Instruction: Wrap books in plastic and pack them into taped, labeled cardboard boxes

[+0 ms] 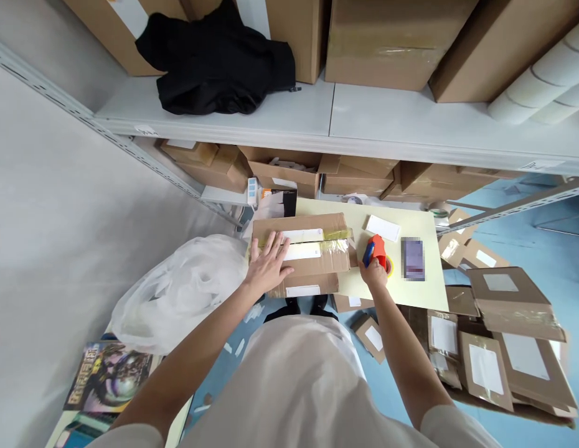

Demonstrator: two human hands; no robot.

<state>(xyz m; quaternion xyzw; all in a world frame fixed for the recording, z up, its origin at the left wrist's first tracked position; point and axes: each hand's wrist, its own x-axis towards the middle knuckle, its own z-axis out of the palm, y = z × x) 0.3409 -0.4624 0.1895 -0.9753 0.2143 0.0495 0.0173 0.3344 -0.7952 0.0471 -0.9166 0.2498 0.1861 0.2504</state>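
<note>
My left hand (267, 264) lies flat with fingers spread on a cardboard box (308, 266), near its left end. Two white labels lie along a dark seam across the box top, and shiny yellowish tape covers the seam's right end. Under its near side, part of another cardboard box (325, 284) shows. In my right hand (373, 274) is a red and blue tape dispenser (377, 244), held just right of the box; a yellow ring shows beside my fingers. A white paper slip (383, 228) lies beyond the dispenser.
On the pale yellow table (424, 295) lies a blurred purple rectangle (413, 259). A metal shelf (364, 118) with boxes and black cloth (219, 62) spans the far side. White plastic wrap (177, 292) bulges at left; labelled parcels (508, 292) are piled at right.
</note>
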